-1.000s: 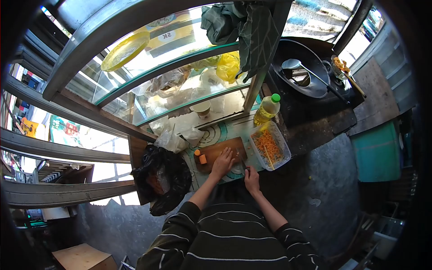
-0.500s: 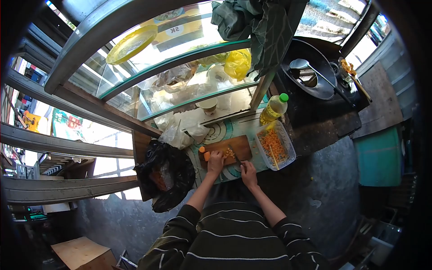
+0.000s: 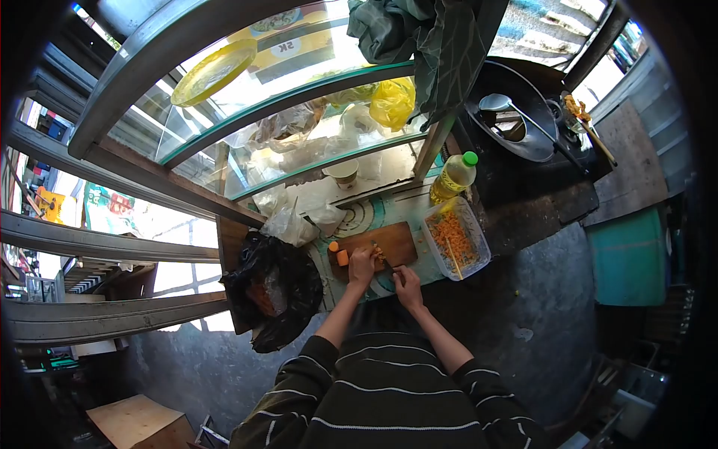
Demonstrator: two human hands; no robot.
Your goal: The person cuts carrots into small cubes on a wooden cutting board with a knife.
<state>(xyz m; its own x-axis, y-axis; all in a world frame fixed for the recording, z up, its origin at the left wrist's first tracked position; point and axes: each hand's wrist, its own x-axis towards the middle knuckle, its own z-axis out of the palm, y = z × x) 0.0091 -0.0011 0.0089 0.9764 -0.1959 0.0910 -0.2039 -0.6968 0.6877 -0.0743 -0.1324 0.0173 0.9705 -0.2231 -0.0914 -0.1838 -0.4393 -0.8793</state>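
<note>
A wooden cutting board (image 3: pixel 400 241) lies on the patterned table. Orange carrot pieces (image 3: pixel 342 258) rest at its left end, left of my left hand (image 3: pixel 361 266). The fingers of that hand are curled down on the board; what they hold, if anything, is hidden. My right hand (image 3: pixel 407 286), at the board's front edge, is closed round the handle of a knife (image 3: pixel 387 262). The blade reaches up and left over small chopped bits near my left fingertips. To the right stands a clear container (image 3: pixel 479 247) of shredded orange food with a stick in it.
An oil bottle (image 3: pixel 453 178) with a green cap stands behind the container. A black plastic bag (image 3: pixel 299 280) sits at the table's left end, near clear bags (image 3: pixel 293 227). A glass case (image 3: pixel 299 168) rises behind. At the right is a wok (image 3: pixel 535 142) with a ladle.
The knife and my right hand have shifted slightly left, and the blade is now closer to my left fingers. The whole view has moved a little.
</note>
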